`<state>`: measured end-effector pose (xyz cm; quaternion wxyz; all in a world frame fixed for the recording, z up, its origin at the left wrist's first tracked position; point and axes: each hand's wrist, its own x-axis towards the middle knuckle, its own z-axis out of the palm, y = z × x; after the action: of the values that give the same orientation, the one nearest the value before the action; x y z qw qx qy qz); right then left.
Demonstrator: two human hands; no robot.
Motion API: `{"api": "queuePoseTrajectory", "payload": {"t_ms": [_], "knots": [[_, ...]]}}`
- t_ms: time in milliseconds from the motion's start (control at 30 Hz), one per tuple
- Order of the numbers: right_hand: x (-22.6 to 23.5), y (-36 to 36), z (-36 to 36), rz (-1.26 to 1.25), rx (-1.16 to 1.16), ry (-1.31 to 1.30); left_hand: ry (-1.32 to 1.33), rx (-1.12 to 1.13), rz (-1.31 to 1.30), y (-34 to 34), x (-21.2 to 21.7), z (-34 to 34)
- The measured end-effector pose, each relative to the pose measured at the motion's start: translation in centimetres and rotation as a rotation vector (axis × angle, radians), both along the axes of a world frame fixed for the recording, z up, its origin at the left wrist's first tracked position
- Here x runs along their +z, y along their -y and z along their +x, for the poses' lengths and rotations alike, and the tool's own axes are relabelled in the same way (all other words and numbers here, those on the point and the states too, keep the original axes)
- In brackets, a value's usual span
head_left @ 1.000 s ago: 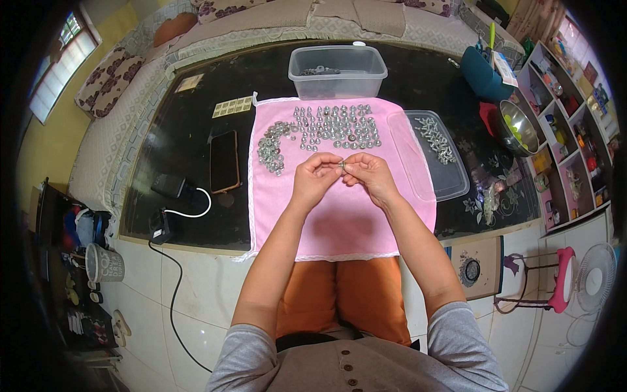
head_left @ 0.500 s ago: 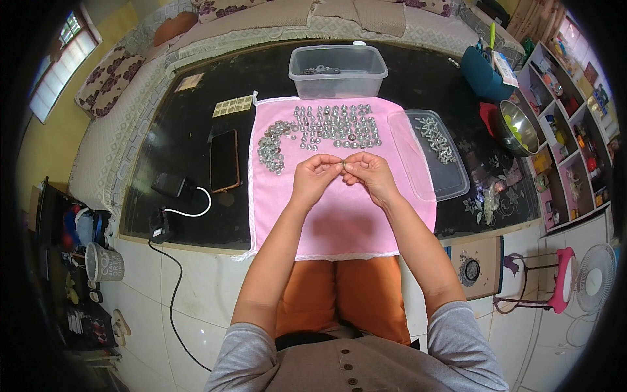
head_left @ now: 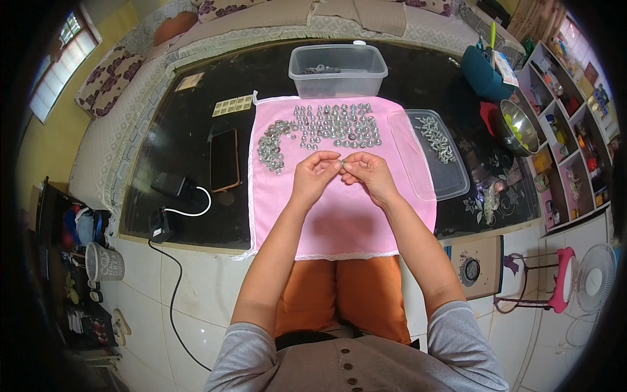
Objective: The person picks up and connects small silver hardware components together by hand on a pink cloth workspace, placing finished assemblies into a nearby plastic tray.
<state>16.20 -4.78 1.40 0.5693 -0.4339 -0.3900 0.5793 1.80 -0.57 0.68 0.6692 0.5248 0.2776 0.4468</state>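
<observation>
Above the pink cloth (head_left: 339,222), my left hand (head_left: 313,175) and my right hand (head_left: 372,176) meet fingertip to fingertip. Both pinch a small metal piece (head_left: 343,163), mostly covered by the fingers, so its exact kind is unclear. Just beyond them, several silvery cone-shaped metal pieces (head_left: 336,124) stand upright in rows. A curved heap of small round metal pieces (head_left: 269,153) lies to their left. Off to the right, a clear plastic lid (head_left: 450,186) overlaps the cloth's edge and carries a pile of small silver screw-like pieces (head_left: 435,138).
A clear plastic tub (head_left: 338,85) with dark parts inside stands behind the cloth. On the black table (head_left: 189,137) lie a phone (head_left: 225,160) and a charger (head_left: 171,185) at left. A steel bowl (head_left: 519,127) and a teal holder (head_left: 484,75) stand at right.
Both hands stay at nearly the same spot with slight finger movement around the small metal piece. The laid-out pieces have not moved.
</observation>
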Motion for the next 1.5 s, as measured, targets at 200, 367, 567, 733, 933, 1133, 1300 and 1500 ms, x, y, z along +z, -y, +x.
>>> {"api": "queuePoseTrajectory", "payload": {"t_ms": [200, 367, 567, 733, 933, 1133, 1300, 1500], "knots": [[-0.04, -0.03, 0.04, -0.006, 0.005, -0.002, 0.014, 0.016, 0.021, -0.11, -0.32, 0.06], [-0.13, -0.05, 0.02, 0.002, 0.002, 0.000, -0.018, -0.025, 0.033, -0.12, -0.34, -0.07], [-0.09, -0.06, 0.01, -0.005, 0.003, 0.006, -0.037, -0.010, -0.007, -0.02, -0.18, -0.01], [-0.09, -0.06, -0.02, -0.006, 0.006, 0.000, -0.016, -0.006, -0.021, -0.22, -0.45, -0.05], [-0.06, -0.04, -0.01, -0.003, 0.002, 0.008, -0.016, 0.026, -0.020, 0.00, -0.06, -0.06], [-0.20, -0.05, -0.12, 0.007, -0.013, 0.035, -0.008, 0.011, -0.012, -0.11, -0.22, -0.10], [-0.21, -0.04, -0.18, 0.007, -0.010, 0.043, -0.023, 0.028, 0.007, -0.04, -0.19, 0.00], [-0.40, -0.11, -0.14, 0.011, -0.005, 0.040, -0.003, 0.034, 0.058, -0.07, -0.44, 0.02]]}}
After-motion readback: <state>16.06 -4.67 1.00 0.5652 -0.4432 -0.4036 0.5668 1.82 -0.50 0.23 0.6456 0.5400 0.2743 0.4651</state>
